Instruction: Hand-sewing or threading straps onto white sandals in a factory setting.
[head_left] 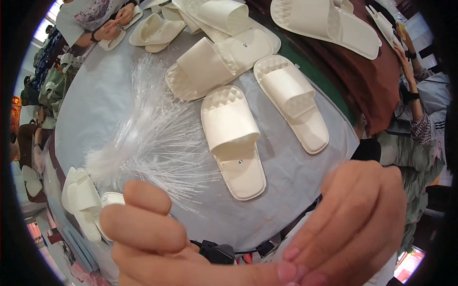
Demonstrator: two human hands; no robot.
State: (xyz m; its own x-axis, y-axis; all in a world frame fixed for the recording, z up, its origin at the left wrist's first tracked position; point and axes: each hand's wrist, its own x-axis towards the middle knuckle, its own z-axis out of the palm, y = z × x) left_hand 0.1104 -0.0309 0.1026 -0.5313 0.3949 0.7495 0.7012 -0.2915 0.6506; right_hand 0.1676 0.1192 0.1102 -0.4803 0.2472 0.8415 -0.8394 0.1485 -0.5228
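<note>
Close to the camera, my left hand [152, 243] has its fingers curled and one finger stretched right. Its tip meets the pinched fingertips of my right hand [360, 214] at the lower edge. Whatever they pinch there, if anything, is hidden. Beyond them a cream open-toe slipper [231, 126] lies on the grey-covered table [95, 119], with a similar slipper [286, 90] to its right and a wider slipper [202, 66] behind it. Left of these spreads a bundle of thin, clear plastic strands [138, 128], its loose ends reaching toward the nearest slipper.
More cream slippers [217, 16] are heaped at the back, one large slipper [329, 28] over brown cloth [377, 86]. White slippers [83, 193] lie at the left edge. Another person's hands [117, 24] hold a slipper at the back left; a person's arm [410, 81] reaches in at right.
</note>
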